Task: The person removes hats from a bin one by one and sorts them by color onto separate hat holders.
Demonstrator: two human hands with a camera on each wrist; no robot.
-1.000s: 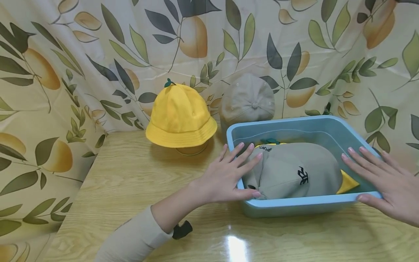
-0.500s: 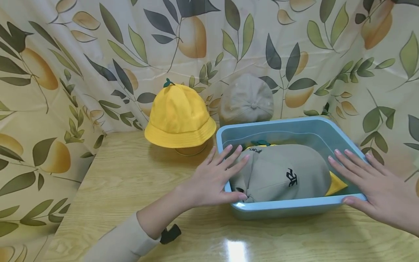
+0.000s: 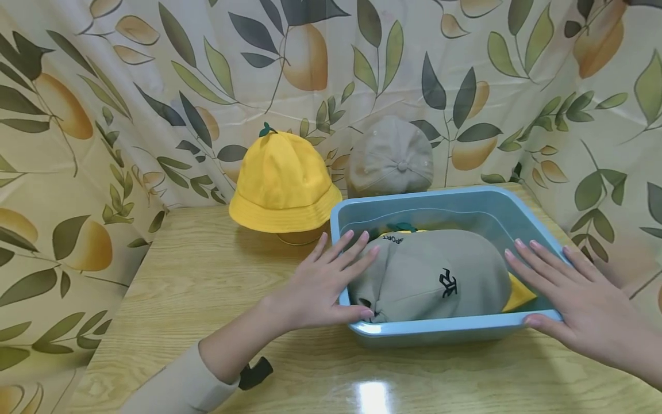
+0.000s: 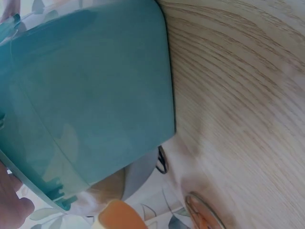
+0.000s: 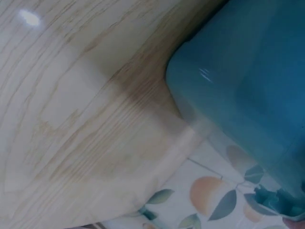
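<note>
A light blue plastic bin (image 3: 445,325) stands on the wooden table, holding a grey-green baseball cap (image 3: 419,276) with black embroidery and the word SPORT. Yellow cloth (image 3: 519,292) shows from under that cap; most of it is hidden. My left hand (image 3: 323,284) rests on the bin's left rim with fingers spread and fairly straight. On the opposite rim lies my right hand (image 3: 579,299), its fingers also extended. In the left wrist view the bin's side wall (image 4: 95,95) fills much of the picture, with fingertips (image 4: 12,202) at its rim.
Behind and left of the bin, a yellow bucket hat (image 3: 284,184) with a green sprout sits on a stand. A beige cap (image 3: 393,155) is raised behind the bin. Leaf-and-fruit patterned curtain (image 3: 217,52) encloses the table (image 3: 207,276) at the back and sides.
The bin has slid left along the table with its contents, and both hands have moved left with it. The yellow hat and beige cap have stayed in place.
</note>
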